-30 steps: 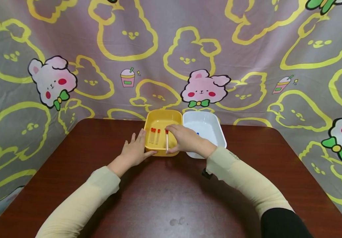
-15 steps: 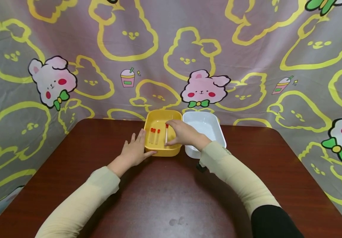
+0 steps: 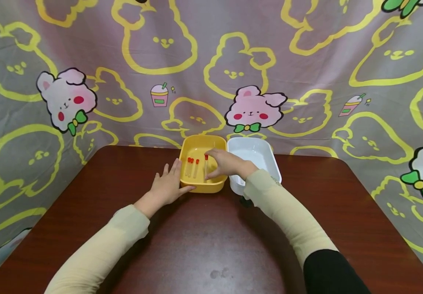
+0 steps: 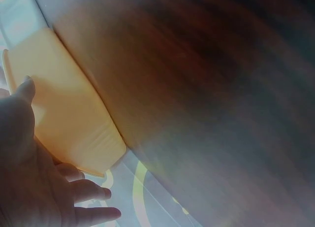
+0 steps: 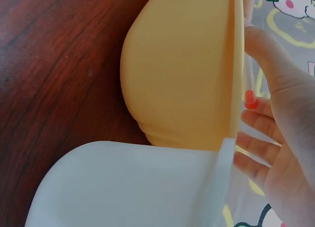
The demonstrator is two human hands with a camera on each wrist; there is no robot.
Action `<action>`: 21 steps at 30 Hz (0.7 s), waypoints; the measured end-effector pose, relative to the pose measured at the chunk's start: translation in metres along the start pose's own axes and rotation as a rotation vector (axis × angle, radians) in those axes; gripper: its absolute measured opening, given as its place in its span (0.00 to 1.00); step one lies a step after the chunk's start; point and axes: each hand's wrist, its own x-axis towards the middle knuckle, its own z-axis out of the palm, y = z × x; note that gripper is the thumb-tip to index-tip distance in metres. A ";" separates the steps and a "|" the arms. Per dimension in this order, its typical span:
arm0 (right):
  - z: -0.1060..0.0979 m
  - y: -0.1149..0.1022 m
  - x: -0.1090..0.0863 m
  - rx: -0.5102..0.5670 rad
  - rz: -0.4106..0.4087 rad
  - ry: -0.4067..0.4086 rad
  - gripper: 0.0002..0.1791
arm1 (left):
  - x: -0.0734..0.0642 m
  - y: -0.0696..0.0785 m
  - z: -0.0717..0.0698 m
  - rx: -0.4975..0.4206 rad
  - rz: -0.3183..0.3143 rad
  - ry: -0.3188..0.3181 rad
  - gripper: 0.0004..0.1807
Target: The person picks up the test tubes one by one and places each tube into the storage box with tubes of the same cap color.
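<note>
My right hand (image 3: 229, 163) is over the right side of a yellow tray (image 3: 204, 188). It holds a thin clear tube with a red cap (image 3: 206, 163) lengthwise, thumb at the near end and fingers at the cap. The right wrist view also has this capped tube (image 5: 250, 89), behind the tray's rim. Three similar red-capped tubes (image 3: 192, 166) lie side by side in the tray's left half. My left hand (image 3: 165, 187) rests against the tray's left front corner with fingers spread; its thumb (image 4: 27, 89) touches the front side.
A white tray (image 3: 238, 188) stands right beside the yellow one, partly hidden by my right hand and wrist. Both sit near the far edge of a dark brown table (image 3: 211, 237). A patterned curtain (image 3: 196, 81) hangs behind the table.
My right hand has moved the tube from over the front rim farther back into the yellow tray. A blue spot seen earlier in the white tray is out of sight. My left hand stays put.
</note>
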 end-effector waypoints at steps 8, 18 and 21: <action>0.002 0.004 0.010 -0.007 0.003 -0.042 0.52 | 0.001 -0.001 0.003 0.000 -0.002 -0.007 0.61; 0.004 0.002 0.023 -0.032 0.028 -0.097 0.51 | 0.000 -0.001 0.001 -0.012 -0.003 -0.003 0.61; 0.007 0.001 0.026 -0.059 0.040 -0.118 0.51 | 0.000 -0.001 0.001 -0.016 -0.004 -0.005 0.60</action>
